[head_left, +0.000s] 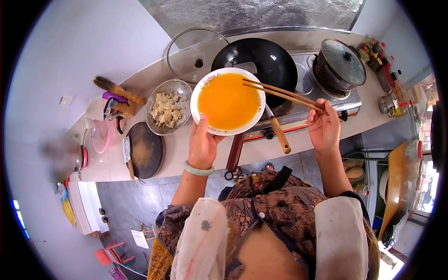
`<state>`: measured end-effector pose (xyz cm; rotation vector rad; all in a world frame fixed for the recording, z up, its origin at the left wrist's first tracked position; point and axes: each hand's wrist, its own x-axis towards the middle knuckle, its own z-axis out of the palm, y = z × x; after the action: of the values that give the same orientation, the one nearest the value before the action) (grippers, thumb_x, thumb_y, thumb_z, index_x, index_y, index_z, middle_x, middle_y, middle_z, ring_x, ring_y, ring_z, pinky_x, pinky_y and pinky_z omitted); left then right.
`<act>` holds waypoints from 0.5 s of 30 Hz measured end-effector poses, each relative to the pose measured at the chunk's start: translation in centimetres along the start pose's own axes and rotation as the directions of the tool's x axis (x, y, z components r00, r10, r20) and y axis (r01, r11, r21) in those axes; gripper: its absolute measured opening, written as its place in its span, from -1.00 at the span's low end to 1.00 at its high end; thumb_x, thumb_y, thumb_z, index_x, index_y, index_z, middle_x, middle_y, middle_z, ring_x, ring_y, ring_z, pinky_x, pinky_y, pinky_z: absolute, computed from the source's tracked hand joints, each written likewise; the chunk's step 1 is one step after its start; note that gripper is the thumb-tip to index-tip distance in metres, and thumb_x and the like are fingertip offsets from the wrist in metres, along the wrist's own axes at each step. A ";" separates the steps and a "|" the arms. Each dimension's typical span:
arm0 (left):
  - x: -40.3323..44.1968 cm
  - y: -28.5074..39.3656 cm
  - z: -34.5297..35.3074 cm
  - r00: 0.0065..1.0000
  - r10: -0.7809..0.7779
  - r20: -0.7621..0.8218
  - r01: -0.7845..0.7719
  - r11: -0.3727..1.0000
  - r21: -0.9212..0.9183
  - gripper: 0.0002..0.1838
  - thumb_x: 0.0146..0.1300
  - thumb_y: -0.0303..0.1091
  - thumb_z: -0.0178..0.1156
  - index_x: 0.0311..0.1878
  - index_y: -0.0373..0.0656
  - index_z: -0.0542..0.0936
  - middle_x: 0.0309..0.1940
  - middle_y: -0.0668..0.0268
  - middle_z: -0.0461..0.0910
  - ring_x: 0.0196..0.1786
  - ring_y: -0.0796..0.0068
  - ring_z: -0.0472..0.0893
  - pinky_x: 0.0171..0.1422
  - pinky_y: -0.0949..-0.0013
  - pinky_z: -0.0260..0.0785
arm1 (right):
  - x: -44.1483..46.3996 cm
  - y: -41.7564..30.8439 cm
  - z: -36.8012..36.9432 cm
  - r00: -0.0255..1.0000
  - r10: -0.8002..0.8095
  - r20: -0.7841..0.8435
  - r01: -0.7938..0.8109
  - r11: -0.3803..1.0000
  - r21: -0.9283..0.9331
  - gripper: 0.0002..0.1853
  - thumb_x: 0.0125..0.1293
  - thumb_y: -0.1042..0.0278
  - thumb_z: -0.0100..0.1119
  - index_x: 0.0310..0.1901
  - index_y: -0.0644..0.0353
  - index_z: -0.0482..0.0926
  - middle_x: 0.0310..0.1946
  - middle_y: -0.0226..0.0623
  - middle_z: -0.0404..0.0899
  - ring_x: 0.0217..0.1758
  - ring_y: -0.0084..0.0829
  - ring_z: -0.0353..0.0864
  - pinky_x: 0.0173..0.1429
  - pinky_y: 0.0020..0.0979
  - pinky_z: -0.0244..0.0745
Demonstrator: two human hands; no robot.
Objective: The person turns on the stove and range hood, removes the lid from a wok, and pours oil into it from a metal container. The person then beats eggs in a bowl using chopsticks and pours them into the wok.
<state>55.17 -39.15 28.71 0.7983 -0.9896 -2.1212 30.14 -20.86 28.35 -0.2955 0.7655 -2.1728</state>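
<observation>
My left hand (203, 142) grips the lower left rim of a white bowl (195, 103), its thumb over the edge. Beaten egg (228, 101), smooth and orange-yellow, fills much of the bowl. In my right hand (325, 125) is a pair of wooden chopsticks (291, 95), their tips over the right part of the egg. Behind the bowl, a black wok (273, 60) sits on the gas stove. A spatula (279, 133) with a wooden handle leans in it, its blade partly hidden by the bowl. The wok's dark wooden handle (235, 153) points toward me.
Left of the bowl stands a glass bowl of pale, lumpy food (167, 109). A round chopping board (145, 149) and a cleaver (128, 156) lie farther left. A lidded pot (343, 67) occupies the right burner. A glass lid (186, 53) leans against the back wall.
</observation>
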 end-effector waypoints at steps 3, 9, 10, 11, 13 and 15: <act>0.0 0.0 -0.4 1.000 -0.001 0.013 0.002 0.999 -0.050 -0.53 0.48 -0.11 -0.17 0.34 -0.12 0.18 0.21 0.21 0.40 0.18 0.31 0.50 0.11 0.24 0.50 | 0.0 -1.2 0.9 0.993 -0.092 -0.070 0.098 0.991 0.088 -0.74 0.47 0.26 -0.14 -0.16 0.27 0.49 -0.33 -0.25 0.55 -0.28 -0.42 0.58 -0.18 -0.47 0.55; -1.0 0.8 -0.7 0.999 0.035 0.000 -0.035 0.999 0.007 -0.50 0.48 -0.05 -0.20 0.34 -0.14 0.21 0.24 0.23 0.40 0.22 0.35 0.48 0.18 0.28 0.43 | 0.1 -3.3 -0.2 0.959 -0.277 -0.054 0.271 0.958 -0.097 -0.69 0.48 0.21 -0.14 -0.12 0.30 0.49 -0.31 -0.16 0.59 -0.24 -0.39 0.60 -0.14 -0.44 0.57; -1.2 1.0 -0.9 0.999 0.031 -0.012 -0.031 1.000 0.005 -0.50 0.48 -0.05 -0.20 0.34 -0.14 0.21 0.24 0.23 0.40 0.22 0.35 0.47 0.19 0.28 0.43 | 0.0 -3.4 -0.2 0.952 -0.300 -0.057 0.289 0.945 -0.152 -0.69 0.48 0.21 -0.14 -0.12 0.30 0.49 -0.30 -0.16 0.59 -0.24 -0.38 0.61 -0.13 -0.43 0.57; -1.4 1.1 -1.3 0.999 0.027 -0.024 -0.027 1.000 0.003 -0.50 0.48 -0.05 -0.20 0.35 -0.14 0.21 0.24 0.23 0.40 0.22 0.35 0.47 0.20 0.28 0.42 | -0.1 -3.4 -0.2 0.945 -0.323 -0.060 0.305 0.930 -0.205 -0.68 0.48 0.20 -0.15 -0.12 0.30 0.49 -0.30 -0.15 0.60 -0.23 -0.38 0.62 -0.13 -0.42 0.57; -1.9 1.2 -1.7 0.998 0.049 -0.047 -0.049 0.999 0.000 -0.50 0.48 -0.07 -0.20 0.34 -0.16 0.21 0.24 0.23 0.40 0.23 0.35 0.47 0.20 0.28 0.42 | -0.3 -3.5 0.4 0.933 -0.359 -0.037 0.335 0.900 -0.279 -0.68 0.49 0.19 -0.17 -0.11 0.30 0.49 -0.29 -0.15 0.60 -0.24 -0.35 0.64 -0.13 -0.40 0.58; -2.3 1.4 -1.7 0.994 0.080 -0.074 -0.080 0.997 0.003 -0.50 0.48 -0.08 -0.19 0.34 -0.16 0.21 0.24 0.23 0.40 0.23 0.34 0.46 0.21 0.27 0.41 | -0.4 -3.5 0.9 0.924 -0.382 -0.013 0.358 0.877 -0.321 -0.67 0.49 0.19 -0.18 -0.10 0.30 0.48 -0.28 -0.15 0.60 -0.25 -0.33 0.65 -0.13 -0.38 0.58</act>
<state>58.24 -38.74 29.52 0.8176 -0.9669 -2.0097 28.65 -19.19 31.19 -0.5652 1.1834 -2.4239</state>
